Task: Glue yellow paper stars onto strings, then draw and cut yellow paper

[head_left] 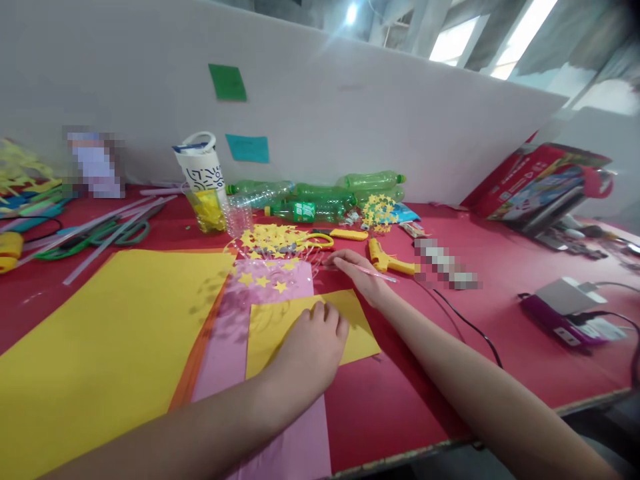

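Note:
My left hand (320, 337) rests on a small yellow paper sheet (360, 327), its fingers curled under so that anything inside them is hidden. Beyond it, my right hand (363, 277) has its fingers together around a thin pinkish pen (377, 274), whose end sticks out over the wrist. The fingertips reach near clear plastic strips (316, 261) and yellow-handled scissors (320, 240). Cut yellow paper stars (273, 239) lie heaped behind the sheet, several of them fixed on the clear strips. Pink paper (300, 433) runs partly beneath the yellow sheet.
Large yellow paper (115, 333) covers the left, over orange paper (193, 363). Green plastic bottles (320, 197) lie along the partition beside a white cup (200, 167). A yellow glue gun (393, 259) and its cord are on the right. A purple power strip (560, 323) sits near the right edge.

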The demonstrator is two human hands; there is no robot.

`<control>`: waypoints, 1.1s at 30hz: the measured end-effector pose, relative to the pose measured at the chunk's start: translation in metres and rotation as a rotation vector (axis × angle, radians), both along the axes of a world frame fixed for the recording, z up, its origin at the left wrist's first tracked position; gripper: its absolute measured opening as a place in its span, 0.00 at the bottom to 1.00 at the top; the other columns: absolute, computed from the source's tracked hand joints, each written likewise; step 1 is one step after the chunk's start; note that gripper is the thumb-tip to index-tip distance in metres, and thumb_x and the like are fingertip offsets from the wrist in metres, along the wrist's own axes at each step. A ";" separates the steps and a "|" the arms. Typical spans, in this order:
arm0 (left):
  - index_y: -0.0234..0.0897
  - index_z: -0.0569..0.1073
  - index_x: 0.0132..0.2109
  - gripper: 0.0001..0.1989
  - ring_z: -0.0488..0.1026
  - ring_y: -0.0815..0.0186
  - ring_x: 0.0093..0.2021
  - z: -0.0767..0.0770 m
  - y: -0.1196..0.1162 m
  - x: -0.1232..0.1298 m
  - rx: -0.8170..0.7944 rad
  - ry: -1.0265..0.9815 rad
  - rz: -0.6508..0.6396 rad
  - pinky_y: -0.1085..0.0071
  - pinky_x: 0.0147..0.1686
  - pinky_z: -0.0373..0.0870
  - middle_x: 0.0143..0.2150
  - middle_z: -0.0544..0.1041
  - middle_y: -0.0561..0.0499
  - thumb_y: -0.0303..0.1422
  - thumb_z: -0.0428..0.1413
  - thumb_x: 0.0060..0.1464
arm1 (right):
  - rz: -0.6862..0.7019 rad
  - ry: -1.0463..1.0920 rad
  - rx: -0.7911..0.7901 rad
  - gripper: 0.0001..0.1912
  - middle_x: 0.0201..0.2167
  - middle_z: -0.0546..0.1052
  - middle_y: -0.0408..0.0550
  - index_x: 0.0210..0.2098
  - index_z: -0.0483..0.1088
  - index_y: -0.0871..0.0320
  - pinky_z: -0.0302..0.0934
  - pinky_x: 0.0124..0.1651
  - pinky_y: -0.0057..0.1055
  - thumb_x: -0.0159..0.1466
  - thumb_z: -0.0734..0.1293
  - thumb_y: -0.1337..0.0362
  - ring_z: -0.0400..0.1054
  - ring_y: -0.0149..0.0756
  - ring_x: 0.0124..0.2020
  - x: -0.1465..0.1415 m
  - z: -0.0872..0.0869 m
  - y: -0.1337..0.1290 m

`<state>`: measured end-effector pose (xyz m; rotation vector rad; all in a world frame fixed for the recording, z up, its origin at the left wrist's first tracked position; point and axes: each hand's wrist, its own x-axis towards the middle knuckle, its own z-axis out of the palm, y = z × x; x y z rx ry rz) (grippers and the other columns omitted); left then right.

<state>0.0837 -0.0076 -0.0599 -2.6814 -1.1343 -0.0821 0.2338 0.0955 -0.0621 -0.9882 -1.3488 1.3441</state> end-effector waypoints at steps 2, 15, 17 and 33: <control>0.25 0.65 0.56 0.22 0.70 0.49 0.47 0.000 -0.001 -0.002 -0.007 0.008 0.032 0.58 0.37 0.70 0.51 0.71 0.32 0.23 0.45 0.53 | -0.033 -0.026 -0.001 0.09 0.25 0.75 0.42 0.32 0.69 0.56 0.65 0.36 0.28 0.60 0.65 0.57 0.69 0.31 0.28 0.005 0.002 -0.006; 0.29 0.66 0.56 0.21 0.66 0.51 0.56 -0.006 0.009 -0.013 -0.062 -0.074 -0.033 0.56 0.52 0.65 0.58 0.69 0.38 0.23 0.43 0.56 | 0.024 -0.237 -0.004 0.03 0.18 0.71 0.38 0.28 0.67 0.58 0.57 0.25 0.25 0.52 0.65 0.67 0.64 0.28 0.21 0.022 0.001 -0.029; 0.30 0.69 0.53 0.18 0.66 0.51 0.56 -0.008 0.012 -0.012 -0.062 -0.104 -0.039 0.55 0.54 0.64 0.56 0.70 0.38 0.24 0.43 0.58 | 0.000 -0.263 0.005 0.02 0.16 0.68 0.36 0.27 0.65 0.57 0.53 0.20 0.23 0.53 0.64 0.67 0.60 0.26 0.16 0.025 -0.001 -0.027; 0.32 0.70 0.50 0.15 0.66 0.50 0.56 -0.007 0.017 -0.007 -0.129 -0.284 0.005 0.54 0.50 0.66 0.54 0.71 0.38 0.34 0.46 0.61 | 0.041 -0.332 0.035 0.03 0.16 0.71 0.36 0.27 0.63 0.57 0.54 0.16 0.18 0.57 0.63 0.68 0.61 0.23 0.13 0.030 -0.009 -0.032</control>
